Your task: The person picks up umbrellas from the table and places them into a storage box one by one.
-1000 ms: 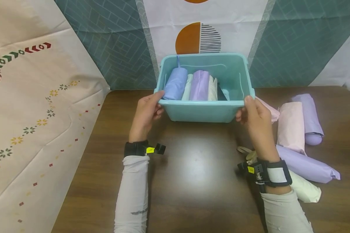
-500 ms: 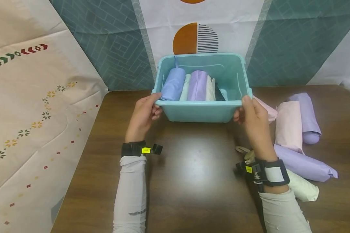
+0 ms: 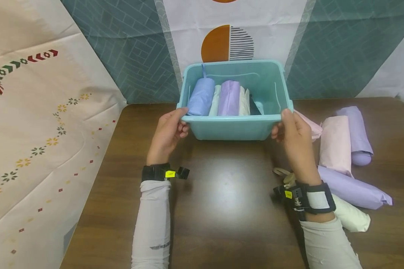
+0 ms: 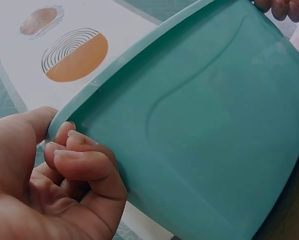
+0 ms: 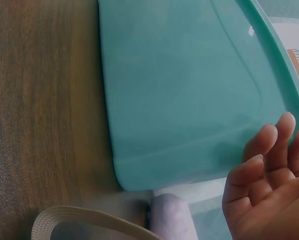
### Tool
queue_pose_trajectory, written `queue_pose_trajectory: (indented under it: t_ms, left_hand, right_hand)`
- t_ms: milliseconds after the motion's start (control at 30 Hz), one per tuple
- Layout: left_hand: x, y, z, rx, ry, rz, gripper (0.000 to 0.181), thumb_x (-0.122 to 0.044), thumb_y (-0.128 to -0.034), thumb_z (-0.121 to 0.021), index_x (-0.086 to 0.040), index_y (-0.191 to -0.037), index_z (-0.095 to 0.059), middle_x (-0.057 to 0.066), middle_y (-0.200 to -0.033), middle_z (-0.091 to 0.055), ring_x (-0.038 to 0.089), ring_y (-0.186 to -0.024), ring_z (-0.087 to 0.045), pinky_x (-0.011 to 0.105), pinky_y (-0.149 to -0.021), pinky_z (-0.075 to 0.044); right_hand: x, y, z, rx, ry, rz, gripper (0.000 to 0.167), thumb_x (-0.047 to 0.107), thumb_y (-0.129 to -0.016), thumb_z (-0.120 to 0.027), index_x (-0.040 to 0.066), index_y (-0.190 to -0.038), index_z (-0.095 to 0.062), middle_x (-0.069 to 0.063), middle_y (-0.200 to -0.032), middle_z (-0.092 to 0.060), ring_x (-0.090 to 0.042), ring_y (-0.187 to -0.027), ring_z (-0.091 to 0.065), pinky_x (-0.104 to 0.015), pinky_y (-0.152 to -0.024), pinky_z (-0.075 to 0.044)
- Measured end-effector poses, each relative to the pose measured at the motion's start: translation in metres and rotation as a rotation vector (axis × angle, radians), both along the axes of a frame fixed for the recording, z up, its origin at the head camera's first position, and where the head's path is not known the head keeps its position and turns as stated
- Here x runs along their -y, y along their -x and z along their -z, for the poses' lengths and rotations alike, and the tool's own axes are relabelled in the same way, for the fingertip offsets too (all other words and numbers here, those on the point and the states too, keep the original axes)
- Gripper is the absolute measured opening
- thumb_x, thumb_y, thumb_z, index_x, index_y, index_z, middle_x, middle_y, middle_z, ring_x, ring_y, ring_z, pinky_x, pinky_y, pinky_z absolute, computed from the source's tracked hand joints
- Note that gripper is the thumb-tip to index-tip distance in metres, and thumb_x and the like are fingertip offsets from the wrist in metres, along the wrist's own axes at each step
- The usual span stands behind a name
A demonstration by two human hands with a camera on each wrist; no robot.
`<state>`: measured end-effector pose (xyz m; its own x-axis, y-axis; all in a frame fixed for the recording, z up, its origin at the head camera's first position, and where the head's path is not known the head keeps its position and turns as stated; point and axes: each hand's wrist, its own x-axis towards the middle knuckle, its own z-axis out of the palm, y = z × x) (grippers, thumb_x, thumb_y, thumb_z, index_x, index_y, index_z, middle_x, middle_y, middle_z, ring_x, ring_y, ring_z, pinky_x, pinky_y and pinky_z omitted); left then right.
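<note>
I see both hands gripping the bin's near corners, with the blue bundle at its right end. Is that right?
Not quite: the blue bundle lies at the left end of the bin, as the head view shows. The left hand and right hand do grip the near corners.

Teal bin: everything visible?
The teal bin is open-topped, plastic-looking, roughly rectangular, with rounded corners, a protruding rim and a curved line on its near wall. It looks upright on the table. Rolled bundles lie inside, toward the left. The left hand and right hand grip its near rim corners.
</note>
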<state>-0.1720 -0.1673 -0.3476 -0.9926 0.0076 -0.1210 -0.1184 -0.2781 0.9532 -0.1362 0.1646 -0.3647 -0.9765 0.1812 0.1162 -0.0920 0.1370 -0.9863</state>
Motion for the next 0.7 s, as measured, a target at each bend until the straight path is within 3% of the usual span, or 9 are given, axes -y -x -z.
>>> queue_pose_trajectory:
  t_ms: [367,700]
  left_hand:
    - [0.0003,0.0001,0.0006,0.010,0.015,0.000,0.037,-0.020,-0.1046,-0.065,-0.008,-0.071,-0.056,0.003,-0.061,-0.046,0.014,-0.053,-0.044,0.021,-0.050,-0.040]
    - [0.0006,0.0006,-0.0004,0.010,0.000,-0.003,0.037,-0.019,-0.1047,-0.065,-0.008,-0.070,-0.057,0.002,-0.061,-0.046,0.014,-0.054,-0.045,0.021,-0.051,-0.041]
  right_hand:
    - [0.0002,-0.0001,-0.0004,-0.002,-0.005,-0.002,0.053,0.050,-0.111,-0.050,0.000,-0.098,-0.061,-0.009,-0.083,-0.064,-0.024,-0.076,-0.060,-0.031,-0.066,-0.049]
    - [-0.0014,-0.0006,-0.0036,0.011,0.157,-0.031,0.049,0.044,-0.109,-0.059,-0.003,-0.095,-0.060,-0.013,-0.082,-0.064,-0.024,-0.073,-0.059,-0.029,-0.063,-0.049]
